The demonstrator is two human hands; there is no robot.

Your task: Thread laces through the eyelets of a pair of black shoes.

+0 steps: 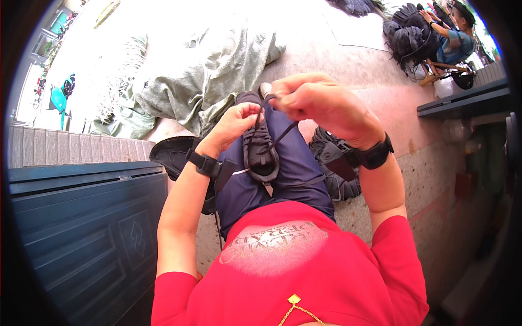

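Note:
A black lace-up shoe point(260, 149) lies lengthwise on my lap, over dark blue trousers point(304, 168). Its toe points toward me. My right hand point(323, 108) is closed around a black shoelace point(284, 134), raised above the shoe's right side, and the lace runs slanting down to the eyelets. On the other side my left hand point(234, 127) pinches a loop of the lace near the shoe's upper end. The fingertips of both hands are close together but apart. Each wrist wears a black strap with a small box on it.
Beside my right leg lies a heap of black shoes point(334, 168); another black item point(174, 155) is by my left knee. A grey-green cloth sack point(190, 81) spreads ahead. Blue door panels point(92, 228) stand at left. Far right, a person point(455, 46) sits beside a black pile point(408, 41).

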